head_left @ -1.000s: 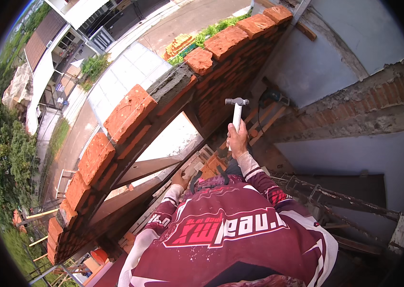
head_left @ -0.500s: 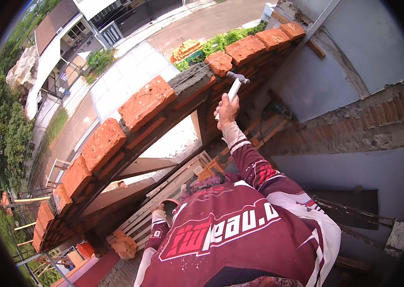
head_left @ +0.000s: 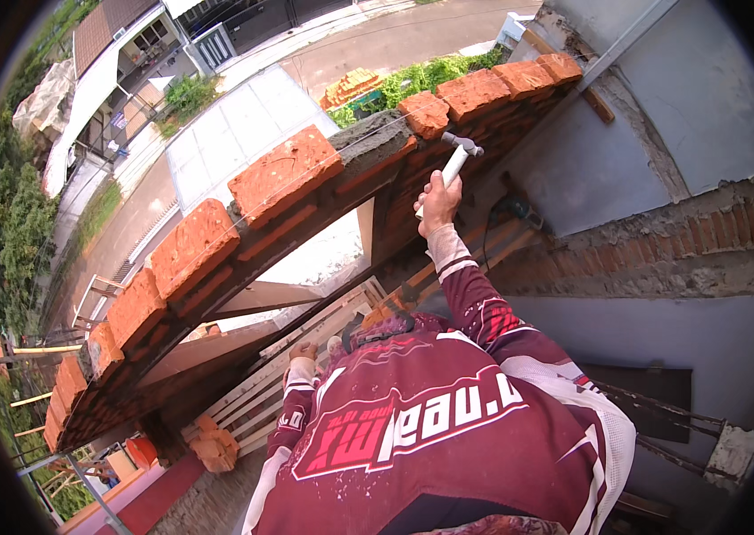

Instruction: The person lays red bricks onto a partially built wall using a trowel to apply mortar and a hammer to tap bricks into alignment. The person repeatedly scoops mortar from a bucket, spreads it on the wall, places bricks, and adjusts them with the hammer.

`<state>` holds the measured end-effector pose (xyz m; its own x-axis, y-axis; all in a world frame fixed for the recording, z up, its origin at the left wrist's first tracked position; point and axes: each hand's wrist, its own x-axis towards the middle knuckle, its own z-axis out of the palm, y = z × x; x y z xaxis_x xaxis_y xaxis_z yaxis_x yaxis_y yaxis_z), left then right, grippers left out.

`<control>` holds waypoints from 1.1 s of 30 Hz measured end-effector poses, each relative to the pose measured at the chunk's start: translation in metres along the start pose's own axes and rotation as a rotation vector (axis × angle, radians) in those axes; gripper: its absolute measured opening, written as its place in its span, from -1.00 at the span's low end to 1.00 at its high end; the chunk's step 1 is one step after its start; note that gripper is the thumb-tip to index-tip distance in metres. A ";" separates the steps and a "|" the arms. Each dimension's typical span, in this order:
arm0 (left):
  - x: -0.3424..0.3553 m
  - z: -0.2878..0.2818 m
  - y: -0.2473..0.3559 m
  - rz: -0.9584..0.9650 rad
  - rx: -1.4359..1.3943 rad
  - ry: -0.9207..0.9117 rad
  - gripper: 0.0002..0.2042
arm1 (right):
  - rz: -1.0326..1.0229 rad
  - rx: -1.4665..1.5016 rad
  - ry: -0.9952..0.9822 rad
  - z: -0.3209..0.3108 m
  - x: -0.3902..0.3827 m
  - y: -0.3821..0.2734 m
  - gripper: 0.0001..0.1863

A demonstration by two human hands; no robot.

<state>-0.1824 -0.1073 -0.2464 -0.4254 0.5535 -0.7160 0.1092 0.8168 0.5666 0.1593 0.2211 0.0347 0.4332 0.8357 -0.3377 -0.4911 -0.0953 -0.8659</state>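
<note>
In my right hand (head_left: 438, 200) is a hammer (head_left: 457, 162) with a white handle and a grey metal head, my fingers wrapped round the handle. The hammer head is raised close to the inner side of a curved brick wall, beside a small broken brick (head_left: 424, 114) on its top. Left of that brick, a gap in the top row holds grey mortar (head_left: 371, 141), followed by a larger orange brick (head_left: 286, 174). My left hand (head_left: 304, 350) is lower down, over pale wooden slats (head_left: 261, 399); its fingers are too small and partly hidden to read.
A taut string line (head_left: 305, 169) runs along the wall top. Stacked bricks (head_left: 214, 446) stand at the lower left. A power tool (head_left: 519, 210) with a cable lies right of my right hand, near a grey wall (head_left: 591, 169). Beyond the bricks, the ground drops to a street.
The view has shifted slightly. My right hand still holds the hammer near the small brick. My left hand has moved up and away from a rounded orange-brown thing, which no longer shows.
</note>
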 end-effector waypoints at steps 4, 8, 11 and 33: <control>0.023 -0.008 -0.002 -0.047 0.033 0.032 -0.53 | -0.028 -0.024 -0.030 0.000 0.001 -0.001 -0.84; 0.033 -0.016 -0.019 -0.072 0.120 0.035 -0.56 | -0.021 -0.029 -0.039 0.002 0.003 -0.002 -0.84; 0.031 -0.015 -0.035 0.051 0.213 0.054 -0.70 | -0.027 -0.032 0.002 0.003 0.007 -0.003 -0.83; -0.009 -0.012 -0.060 -0.160 0.214 -0.026 -0.72 | -0.634 -1.195 -0.148 0.029 0.064 -0.077 -0.40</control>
<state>-0.1958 -0.1630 -0.2686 -0.4299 0.4167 -0.8010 0.2314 0.9084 0.3483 0.2031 0.2971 0.0904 0.2160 0.9533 0.2110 0.7415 -0.0197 -0.6706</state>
